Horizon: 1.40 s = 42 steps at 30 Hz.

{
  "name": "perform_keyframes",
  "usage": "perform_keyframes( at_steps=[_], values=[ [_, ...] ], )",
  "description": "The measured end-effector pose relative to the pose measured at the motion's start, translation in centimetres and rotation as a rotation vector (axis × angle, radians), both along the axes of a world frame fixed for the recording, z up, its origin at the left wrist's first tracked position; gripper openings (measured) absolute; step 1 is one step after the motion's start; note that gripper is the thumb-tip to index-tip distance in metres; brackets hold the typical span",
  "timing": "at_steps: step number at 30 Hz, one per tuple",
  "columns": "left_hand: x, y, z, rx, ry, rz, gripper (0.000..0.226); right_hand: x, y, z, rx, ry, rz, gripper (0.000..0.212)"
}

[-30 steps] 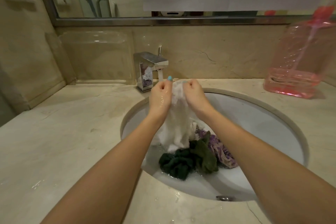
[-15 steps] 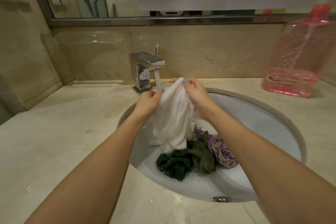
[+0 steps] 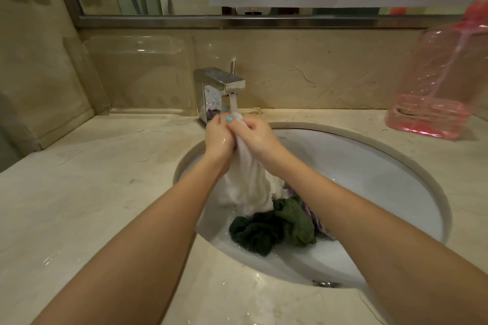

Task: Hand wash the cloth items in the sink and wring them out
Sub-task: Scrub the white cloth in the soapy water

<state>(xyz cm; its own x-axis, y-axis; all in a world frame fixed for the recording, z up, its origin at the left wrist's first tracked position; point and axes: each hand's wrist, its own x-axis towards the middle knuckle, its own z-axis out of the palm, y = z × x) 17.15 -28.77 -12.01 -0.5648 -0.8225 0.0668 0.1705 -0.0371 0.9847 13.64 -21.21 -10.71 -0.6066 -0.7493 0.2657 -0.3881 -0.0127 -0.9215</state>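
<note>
A white cloth (image 3: 248, 185) hangs from both hands over the white sink (image 3: 369, 171). My left hand (image 3: 219, 140) and my right hand (image 3: 257, 137) grip its bunched top edge, pressed together right under the running stream from the chrome faucet (image 3: 220, 87). The cloth's lower end trails into the basin. A dark green cloth (image 3: 272, 229) lies crumpled in the water at the sink's bottom. A purple patterned cloth (image 3: 315, 221) shows beside it, mostly hidden behind my right forearm.
A pink transparent pump bottle (image 3: 435, 92) stands on the marble counter (image 3: 92, 179) at the back right. A clear plastic holder (image 3: 140, 74) leans on the back wall to the left of the faucet. A mirror runs above the backsplash.
My hands had drawn apart along the white cloth's top, the left one lower; now they are pressed together again under the stream, bunching the cloth.
</note>
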Motion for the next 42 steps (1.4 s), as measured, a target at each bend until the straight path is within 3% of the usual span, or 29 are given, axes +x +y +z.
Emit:
perform_keyframes(
  at_steps=[5,9,13,17,19,23,27,31,36,39,42],
  values=[
    [-0.5,2.5,0.4,-0.094,-0.054,0.051,0.035,-0.9,0.1,0.4,-0.044,0.006,-0.276,0.05],
    [0.3,3.5,0.7,-0.247,-0.051,-0.018,0.039,-1.4,-0.4,0.8,0.014,-0.037,-0.409,0.045],
    [0.5,3.8,1.3,-0.329,-0.082,-0.018,0.042,-1.8,0.6,0.6,-0.096,-0.159,-0.332,0.032],
    [0.7,1.3,1.6,-0.083,-0.036,0.088,0.04,0.8,0.3,0.2,-0.099,-0.051,-0.165,0.042],
    [0.5,1.5,1.1,-0.077,-0.043,-0.01,0.034,0.1,0.2,0.2,-0.072,0.008,-0.26,0.043],
    [-0.2,3.3,2.1,-0.258,-0.002,-0.14,0.033,-3.6,1.5,-0.1,0.002,-0.026,-0.441,0.038],
    [-0.1,2.1,2.3,-0.422,-0.018,0.062,0.038,-2.6,1.0,-0.3,-0.017,-0.067,-0.148,0.029],
    [0.7,-0.1,1.0,-0.365,-0.083,0.144,0.027,-2.0,0.8,-0.5,0.044,-0.083,0.033,0.025],
    [0.7,0.7,0.8,-0.267,0.017,-0.082,0.029,-3.3,1.2,0.2,-0.041,-0.122,-0.051,0.009],
    [0.6,1.4,1.0,-0.363,0.07,-0.011,0.023,-3.9,1.7,0.2,-0.011,-0.156,-0.014,0.031],
    [1.1,1.4,1.1,-0.401,0.081,0.056,0.011,-4.0,2.3,-0.1,0.069,-0.12,0.138,0.029]
  ],
)
